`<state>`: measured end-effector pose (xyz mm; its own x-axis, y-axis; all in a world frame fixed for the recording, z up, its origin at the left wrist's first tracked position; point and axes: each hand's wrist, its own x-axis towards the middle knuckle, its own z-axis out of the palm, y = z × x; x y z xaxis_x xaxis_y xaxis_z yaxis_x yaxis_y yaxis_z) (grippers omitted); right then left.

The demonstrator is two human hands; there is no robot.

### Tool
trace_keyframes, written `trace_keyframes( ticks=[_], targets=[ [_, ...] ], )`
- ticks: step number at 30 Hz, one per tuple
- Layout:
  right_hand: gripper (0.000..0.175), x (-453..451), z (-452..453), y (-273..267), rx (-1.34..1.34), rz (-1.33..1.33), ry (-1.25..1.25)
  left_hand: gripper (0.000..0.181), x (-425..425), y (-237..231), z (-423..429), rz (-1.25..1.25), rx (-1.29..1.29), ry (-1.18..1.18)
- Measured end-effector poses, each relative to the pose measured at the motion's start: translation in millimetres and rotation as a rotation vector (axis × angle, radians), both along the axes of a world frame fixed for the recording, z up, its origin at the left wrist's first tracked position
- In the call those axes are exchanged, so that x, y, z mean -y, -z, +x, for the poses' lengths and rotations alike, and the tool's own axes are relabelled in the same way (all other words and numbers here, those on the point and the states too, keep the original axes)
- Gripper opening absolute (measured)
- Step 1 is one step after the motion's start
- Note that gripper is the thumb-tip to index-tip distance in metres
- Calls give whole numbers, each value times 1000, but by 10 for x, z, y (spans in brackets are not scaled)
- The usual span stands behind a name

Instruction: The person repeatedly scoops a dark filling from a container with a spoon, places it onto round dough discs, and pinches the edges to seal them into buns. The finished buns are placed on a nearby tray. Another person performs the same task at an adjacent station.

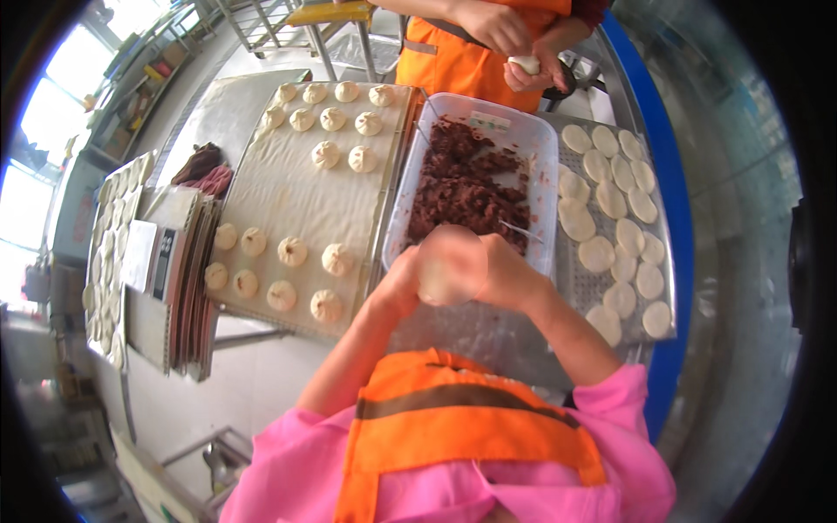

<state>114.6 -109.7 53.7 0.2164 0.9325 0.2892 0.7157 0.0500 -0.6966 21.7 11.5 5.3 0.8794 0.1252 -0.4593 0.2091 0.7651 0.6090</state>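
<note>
My left hand (404,278) and my right hand (513,271) meet over the near edge of a translucent plastic tub (546,189). Between them is a pale, rounded piece of dough (437,287), cupped from the left and touched from the right. A blurred patch hides most of my fingers and the top of the dough. Dark red-brown filling (467,189) lies in the tub, heaped unevenly. A thin metal utensil handle (520,229) sticks out of the filling near my right hand.
Left of the tub, a lined tray (294,189) carries pleated buns (292,251). To the right, flat dough rounds (596,253) cover a perforated metal tray (575,307). Stacked trays (189,287) stand far left. Across the table, a co-worker's hands (533,68) hold dough.
</note>
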Motion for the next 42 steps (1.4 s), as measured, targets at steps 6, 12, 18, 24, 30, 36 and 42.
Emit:
trace_keyframes(
  ticks=[6, 12, 18, 24, 30, 36, 42],
  targets=[
    [10, -20, 13, -85, 242, -19, -59, 53, 31, -91, -3, -111, -72, 3],
    [6, 39, -5, -167, 75, -40, -43, 49, -51, -238, -57, 18, -44, 253],
    [7, 64, 14, -257, 203, -10, -121, 54, 118, -221, -107, -148, 71, -4],
    [6, 111, -49, -324, 135, 2, -94, 52, 163, -262, -166, 74, 54, 24],
    [5, 189, -62, -280, 227, 31, -75, 51, 334, -304, -247, -167, 181, -166],
    [5, 317, -82, -302, 395, -10, -215, 49, 385, -258, -244, 24, 76, -4],
    [5, 454, -155, -361, 293, -18, -126, 47, 478, -327, -215, -29, 94, 46]
  ],
)
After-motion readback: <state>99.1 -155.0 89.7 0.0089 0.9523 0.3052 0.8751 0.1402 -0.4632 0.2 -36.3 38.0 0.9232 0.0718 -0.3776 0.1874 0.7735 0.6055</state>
